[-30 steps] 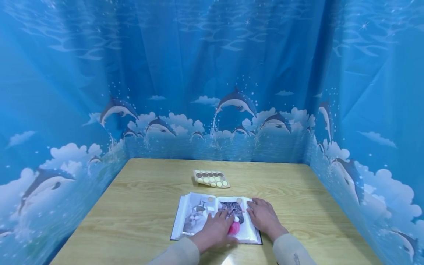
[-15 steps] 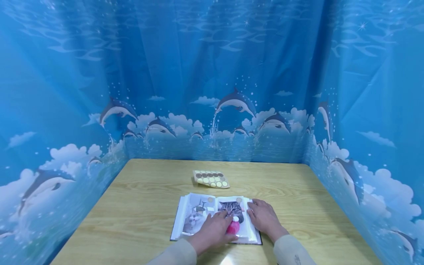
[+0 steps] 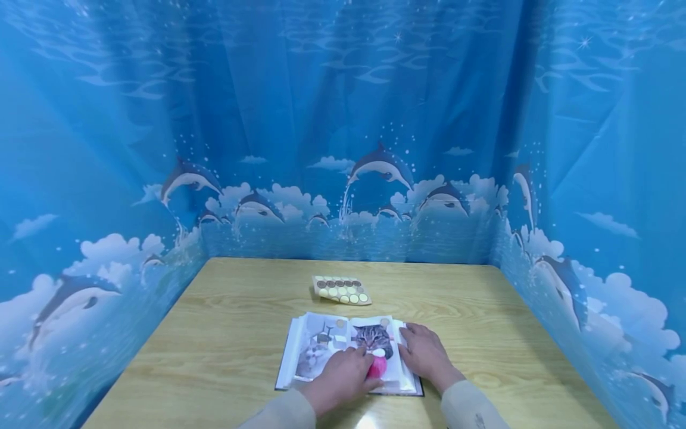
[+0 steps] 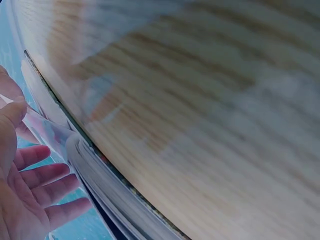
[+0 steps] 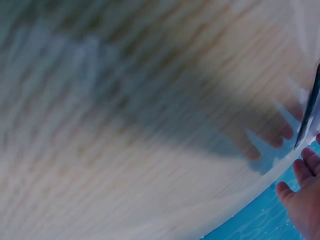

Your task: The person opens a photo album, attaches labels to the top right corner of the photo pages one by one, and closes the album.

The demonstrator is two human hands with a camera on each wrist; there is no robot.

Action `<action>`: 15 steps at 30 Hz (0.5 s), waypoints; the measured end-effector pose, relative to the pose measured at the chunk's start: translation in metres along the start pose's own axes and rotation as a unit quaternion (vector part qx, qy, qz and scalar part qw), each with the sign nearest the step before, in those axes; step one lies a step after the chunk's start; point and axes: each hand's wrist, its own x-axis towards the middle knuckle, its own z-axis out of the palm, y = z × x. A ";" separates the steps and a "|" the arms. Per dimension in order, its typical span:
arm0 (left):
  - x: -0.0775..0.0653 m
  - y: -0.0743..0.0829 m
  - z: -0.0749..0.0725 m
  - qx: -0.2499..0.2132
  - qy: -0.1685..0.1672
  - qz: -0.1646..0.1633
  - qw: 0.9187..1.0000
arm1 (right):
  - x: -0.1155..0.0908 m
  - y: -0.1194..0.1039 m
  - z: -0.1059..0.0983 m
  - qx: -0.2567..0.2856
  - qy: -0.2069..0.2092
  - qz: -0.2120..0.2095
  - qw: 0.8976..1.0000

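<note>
A photo album [image 3: 286, 363] lies open on the table, with a grey kitten photo on its left page and a striped cat with a pink ball [image 3: 377, 367] on its right page. Across the lower middle of the spread rests my left hand [image 3: 343, 374], its fingertips near the cat picture and its thumb toward the lower edge. The left wrist view shows that hand's fingers [image 4: 55, 191] spread beside the page edges, with a clear sleeve rising near the thumb. My right hand [image 3: 426, 353] lies over the album's right edge, fingers extended; whether they grip a leaf is unclear.
A sheet of round stickers [image 3: 343, 291], brown and cream, lies behind the album with its edges lifted. The wood-grain table [image 3: 225, 339] is bordered by a blue dolphin-print curtain [image 3: 300, 149] at the back and on both sides.
The cat page has shifted slightly left, its right edge drawing away from the right hand. My left hand's fingers have bent a little more; my right hand stays almost in place.
</note>
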 end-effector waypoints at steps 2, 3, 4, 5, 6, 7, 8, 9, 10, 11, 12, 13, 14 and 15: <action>-0.001 0.000 -0.002 0.006 0.007 0.007 1.000 | -0.001 0.000 -0.001 0.000 -0.001 0.002 1.000; -0.002 0.000 -0.002 0.007 0.011 0.011 1.000 | -0.001 0.000 -0.001 0.001 -0.001 0.002 1.000; -0.002 0.000 -0.003 0.006 0.017 0.016 1.000 | -0.002 0.000 -0.001 0.002 0.000 0.001 1.000; -0.003 0.000 -0.004 0.006 0.025 0.022 0.999 | -0.002 0.000 -0.001 0.004 0.004 -0.002 1.000; -0.004 -0.001 -0.004 0.006 0.035 0.029 0.999 | -0.002 0.000 -0.001 0.006 0.008 -0.006 1.000; -0.005 -0.001 -0.005 0.004 0.046 0.036 0.998 | -0.003 0.000 -0.002 0.008 0.012 -0.010 1.000; -0.005 -0.001 -0.005 0.002 0.058 0.044 0.997 | -0.003 0.000 -0.002 0.009 0.016 -0.016 1.000; -0.006 -0.002 -0.005 0.001 0.070 0.052 0.996 | -0.004 0.000 -0.002 0.009 0.021 -0.022 0.999; -0.006 -0.002 -0.005 0.000 0.084 0.059 0.995 | -0.004 0.000 -0.002 0.008 0.024 -0.029 0.999; -0.007 -0.003 -0.005 -0.005 0.096 0.064 0.993 | -0.004 0.000 -0.002 0.008 0.028 -0.034 0.999; -0.008 -0.004 -0.005 -0.009 0.108 0.067 0.992 | -0.004 0.000 -0.001 0.005 0.029 -0.039 0.999; -0.009 -0.004 -0.005 -0.015 0.117 0.068 0.991 | -0.004 0.000 -0.001 0.003 0.030 -0.043 0.999; -0.011 -0.005 -0.005 -0.023 0.126 0.067 0.989 | -0.004 0.000 -0.001 0.000 0.030 -0.045 0.999; -0.012 -0.006 -0.005 -0.035 0.131 0.063 0.989 | -0.004 0.000 0.000 -0.001 0.030 -0.046 0.998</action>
